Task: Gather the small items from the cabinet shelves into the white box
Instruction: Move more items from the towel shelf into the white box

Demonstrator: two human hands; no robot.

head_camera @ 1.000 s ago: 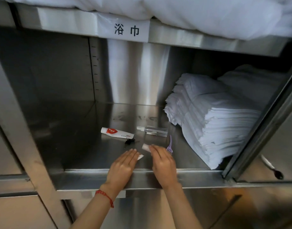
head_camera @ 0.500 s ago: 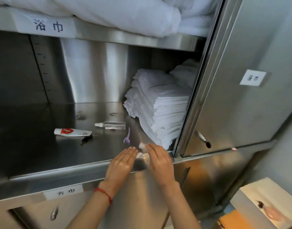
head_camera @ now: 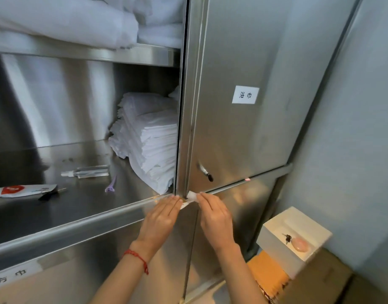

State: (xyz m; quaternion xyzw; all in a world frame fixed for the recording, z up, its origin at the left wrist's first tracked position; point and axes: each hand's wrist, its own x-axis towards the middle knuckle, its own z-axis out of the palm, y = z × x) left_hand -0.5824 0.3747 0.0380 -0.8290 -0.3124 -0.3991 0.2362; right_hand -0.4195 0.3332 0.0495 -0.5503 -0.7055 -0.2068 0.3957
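Note:
My left hand (head_camera: 161, 218) and my right hand (head_camera: 214, 217) are side by side just in front of the shelf edge (head_camera: 79, 222), holding a small white packet (head_camera: 192, 196) between their fingertips. On the steel shelf lie a white tube with a red logo (head_camera: 22, 190), a clear spray bottle (head_camera: 87, 171), a small purple item (head_camera: 111, 187) and a small black piece (head_camera: 48, 195). The white box (head_camera: 274, 242) stands low at the right on cardboard boxes, with a pink item (head_camera: 301, 244) and a small dark item (head_camera: 287, 238) inside.
A stack of folded white towels (head_camera: 151, 139) fills the shelf's right side. White bedding (head_camera: 79, 18) lies on the shelf above. A closed steel door (head_camera: 243, 139) with a label and handle (head_camera: 205, 171) stands to the right. Cardboard boxes (head_camera: 316, 281) sit beneath the white box.
Both hands have come off the shelf with the white packet and moved right toward the closed door. My view has swung right, bringing the white box further into sight.

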